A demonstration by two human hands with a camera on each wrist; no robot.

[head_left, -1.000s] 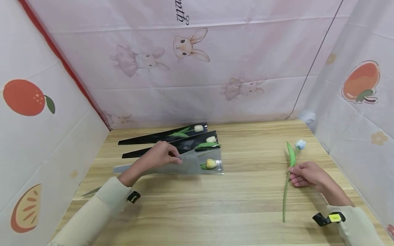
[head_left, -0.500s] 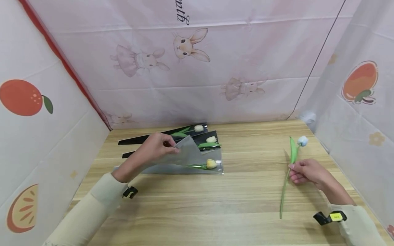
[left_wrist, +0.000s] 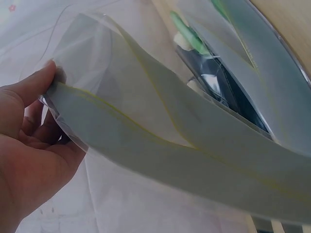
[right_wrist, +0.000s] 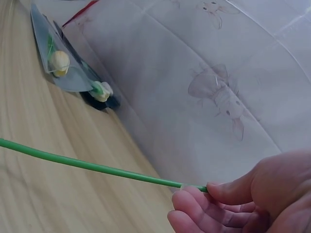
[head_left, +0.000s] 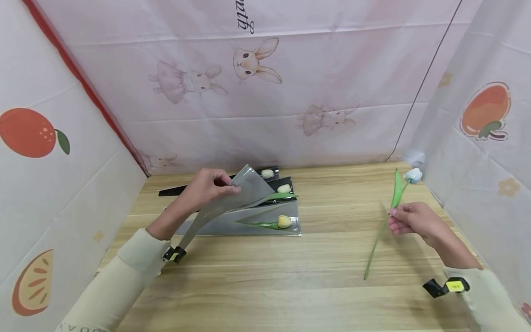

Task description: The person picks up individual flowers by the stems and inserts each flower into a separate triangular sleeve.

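My left hand (head_left: 207, 188) pinches the edge of a grey see-through flower sleeve (head_left: 254, 188) near its wide end. That end is raised and bends down toward the wrist; in the left wrist view the sleeve (left_wrist: 194, 170) shows yellow lines along it. Between thumb and fingers of my right hand (head_left: 416, 222) is the stem of a tulip with a pale blue bloom (head_left: 413, 175) and one green leaf (head_left: 397, 190). Its stem (right_wrist: 97, 167) slants down toward the table. Beneath the raised sleeve lies another grey sleeve (head_left: 220, 227) with a yellow tulip (head_left: 284, 222) in it.
Behind the grey sleeve, two black sleeves (head_left: 172, 191) lie on the wooden table (head_left: 290, 286), each with a white tulip (head_left: 267, 174). Printed cloth walls (head_left: 265, 138) close off the back and both sides.
My left hand has lifted the grey sleeve's wide end up and back, baring more of the yellow tulip. My right hand has raised the blue tulip slightly, its stem swinging left.
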